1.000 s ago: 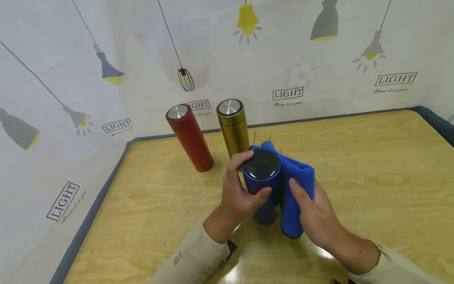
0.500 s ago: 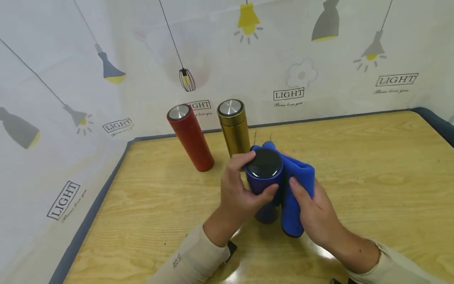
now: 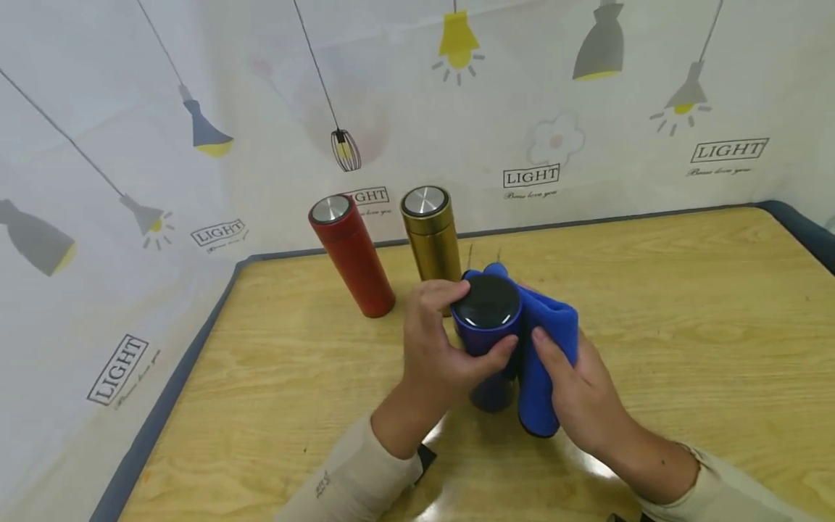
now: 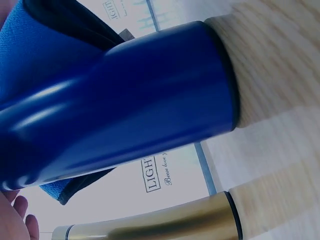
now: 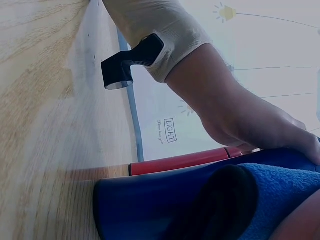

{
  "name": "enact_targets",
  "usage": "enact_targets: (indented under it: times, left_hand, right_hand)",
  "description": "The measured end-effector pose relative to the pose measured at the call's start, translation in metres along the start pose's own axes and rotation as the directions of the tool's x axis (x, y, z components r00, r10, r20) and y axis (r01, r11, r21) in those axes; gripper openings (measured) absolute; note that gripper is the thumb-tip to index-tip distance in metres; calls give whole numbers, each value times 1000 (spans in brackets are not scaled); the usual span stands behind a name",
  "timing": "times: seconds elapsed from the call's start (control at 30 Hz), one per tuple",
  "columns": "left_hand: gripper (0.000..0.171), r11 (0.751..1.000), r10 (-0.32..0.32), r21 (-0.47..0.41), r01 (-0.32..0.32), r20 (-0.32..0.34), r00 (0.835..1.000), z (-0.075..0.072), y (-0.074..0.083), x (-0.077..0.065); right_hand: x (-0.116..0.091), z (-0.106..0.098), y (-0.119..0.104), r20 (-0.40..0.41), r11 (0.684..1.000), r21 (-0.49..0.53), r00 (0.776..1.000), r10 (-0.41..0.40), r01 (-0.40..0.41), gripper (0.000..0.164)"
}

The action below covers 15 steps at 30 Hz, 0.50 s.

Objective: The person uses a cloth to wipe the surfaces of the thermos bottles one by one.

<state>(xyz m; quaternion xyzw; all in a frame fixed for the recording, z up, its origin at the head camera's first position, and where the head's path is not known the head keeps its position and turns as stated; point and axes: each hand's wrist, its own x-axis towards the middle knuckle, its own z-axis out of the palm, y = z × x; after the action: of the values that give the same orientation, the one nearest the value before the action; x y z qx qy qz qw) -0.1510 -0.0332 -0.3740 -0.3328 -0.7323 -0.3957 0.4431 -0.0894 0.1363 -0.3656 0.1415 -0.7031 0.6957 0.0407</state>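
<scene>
A dark blue thermos flask (image 3: 488,301) with a glossy black lid stands on the table in the head view. My left hand (image 3: 432,348) grips it near the top, thumb on the near side and fingers round the far side. A folded blue cloth (image 3: 553,315) with dark edging lies against the flask's right side, held by my right hand (image 3: 587,395). In the left wrist view the cloth (image 4: 35,55) shows behind the flask (image 4: 150,95), whose base meets the tabletop. The right wrist view has the cloth (image 5: 280,182) pressed along the flask (image 5: 145,207).
A red flask (image 3: 355,261) and a gold flask (image 3: 433,246), both with silver-topped lids, stand behind my left hand. The wooden table (image 3: 685,304) ends at a wall covering (image 3: 457,130) printed with lamps. Dark camera mounts (image 5: 132,60) sit on the wrists.
The blue flask's top and my left thumb have shifted slightly to the right. My right hand and the cloth look nearly unchanged; the other flasks stay in place.
</scene>
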Motion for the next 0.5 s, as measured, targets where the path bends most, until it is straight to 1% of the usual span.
enact_targets:
  times: [0.2,0.37,0.5]
  left_hand:
    - [63,998,-18,-53,18,5,1000,2,0,-3]
    - [64,997,-26,-75,29,34,999,1,-2,-6]
    - [65,995,-34,-96,37,35,999,1,-3,-8]
  right_hand:
    - [-1,0,2,15,1000,-16,1000,-5,5,43]
    - [-2,1,3,15,1000,10,1000,5,-5,44]
    - [-2,2,2,19,1000,13,1000,5,-5,43]
